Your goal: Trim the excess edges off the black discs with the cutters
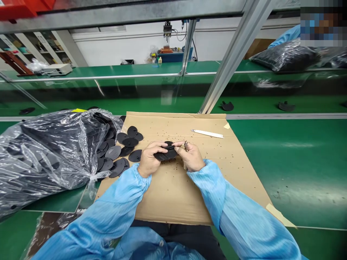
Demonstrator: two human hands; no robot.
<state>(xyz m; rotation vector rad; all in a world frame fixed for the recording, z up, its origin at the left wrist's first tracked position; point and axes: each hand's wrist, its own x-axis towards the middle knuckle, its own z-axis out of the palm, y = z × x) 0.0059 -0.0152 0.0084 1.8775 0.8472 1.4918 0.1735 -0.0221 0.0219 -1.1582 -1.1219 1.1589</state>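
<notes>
Over the cardboard sheet (173, 195), my left hand (150, 157) is closed on a black plastic disc (166, 154), gripping its left side. My right hand (193, 156) pinches at the disc's right edge, thumb and fingertips together. Something small and shiny (185, 145) shows at the right-hand fingers; I cannot tell whether it is a ring or a tool. Left of my hands lie several loose black discs (130, 142), some overlapping. A slim white tool like a craft knife (207, 134) rests on the cardboard behind my right hand.
A clear plastic bag (54, 155) full of black discs lies at the left, its mouth toward the cardboard. Small black crumbs dot the sheet. A slanted metal post (235, 54) rises behind it. Black parts (227, 106) sit on the green belt (249, 103) beyond.
</notes>
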